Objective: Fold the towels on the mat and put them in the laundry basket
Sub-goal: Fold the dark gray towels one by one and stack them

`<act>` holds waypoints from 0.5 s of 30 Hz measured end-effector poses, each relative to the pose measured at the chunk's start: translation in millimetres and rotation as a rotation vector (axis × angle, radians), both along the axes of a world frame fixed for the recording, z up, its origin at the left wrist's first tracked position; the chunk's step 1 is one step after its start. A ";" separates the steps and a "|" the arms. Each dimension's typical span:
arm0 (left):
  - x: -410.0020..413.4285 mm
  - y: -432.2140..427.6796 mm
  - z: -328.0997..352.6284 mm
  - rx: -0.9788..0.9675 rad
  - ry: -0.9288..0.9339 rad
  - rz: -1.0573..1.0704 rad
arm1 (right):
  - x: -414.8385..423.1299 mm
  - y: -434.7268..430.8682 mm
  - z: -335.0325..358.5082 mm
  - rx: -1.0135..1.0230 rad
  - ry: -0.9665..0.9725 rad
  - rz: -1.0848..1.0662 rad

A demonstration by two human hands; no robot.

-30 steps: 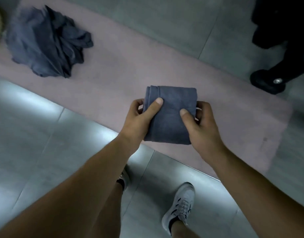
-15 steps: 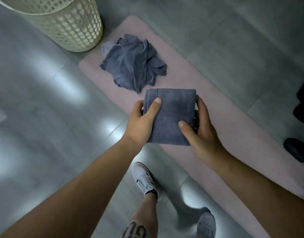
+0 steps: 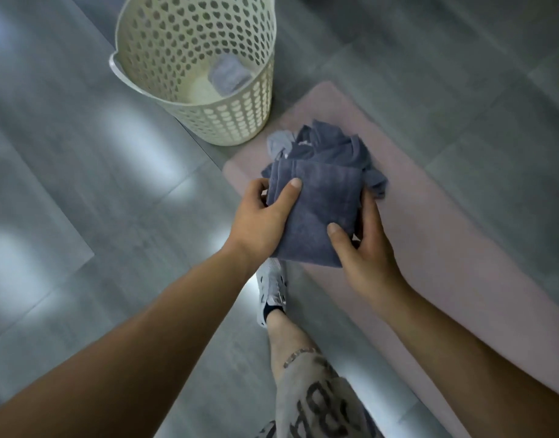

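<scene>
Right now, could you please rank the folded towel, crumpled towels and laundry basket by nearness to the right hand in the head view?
1. Folded towel: held in the right hand itself.
2. Crumpled towels: on the mat, just beyond.
3. Laundry basket: farthest, ahead and to the left.

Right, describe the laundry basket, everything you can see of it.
The laundry basket is cream, plastic-looking, round and tall. Its wall is pierced all over with small heart-like holes, and the rim has a lip. It stands upright on the grey floor, just beyond the corner of the pink mat. Inside, one folded pale-blue towel lies on the bottom.
</scene>
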State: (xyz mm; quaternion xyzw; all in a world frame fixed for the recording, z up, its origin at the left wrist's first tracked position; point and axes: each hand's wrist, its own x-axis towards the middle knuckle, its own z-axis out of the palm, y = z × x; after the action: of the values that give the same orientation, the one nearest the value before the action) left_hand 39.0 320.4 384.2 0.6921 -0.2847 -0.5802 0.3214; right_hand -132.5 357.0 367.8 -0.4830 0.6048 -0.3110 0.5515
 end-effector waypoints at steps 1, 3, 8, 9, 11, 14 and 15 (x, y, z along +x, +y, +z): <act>16.6 -20.9 -3.6 0.001 -0.017 -0.012 | 16.9 -19.1 -4.3 -0.004 0.014 0.008; 51.2 -61.0 -14.7 0.016 -0.042 -0.029 | 51.8 -59.9 -14.8 0.000 0.037 0.033; 127.1 -156.3 -34.2 0.005 -0.099 -0.096 | 129.0 -152.1 -34.5 -0.006 0.111 -0.003; 140.8 -175.0 -36.8 -0.004 -0.106 -0.110 | 143.5 -169.1 -37.1 -0.004 0.105 -0.010; 169.5 -210.2 -44.0 0.000 -0.118 -0.140 | 171.4 -201.4 -43.2 0.008 0.061 -0.028; 212.6 -263.7 -55.8 0.018 -0.126 -0.179 | 216.3 -248.0 -52.8 -0.009 0.062 -0.103; 224.8 -281.7 -60.8 0.024 -0.127 -0.201 | 230.5 -263.3 -56.5 -0.014 0.057 -0.134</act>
State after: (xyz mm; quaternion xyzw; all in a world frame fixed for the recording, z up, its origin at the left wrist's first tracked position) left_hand 263.8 38.7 323.4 0.6993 -0.3657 -0.5677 0.2346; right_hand 98.0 93.7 311.4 -0.4539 0.6491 -0.3376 0.5086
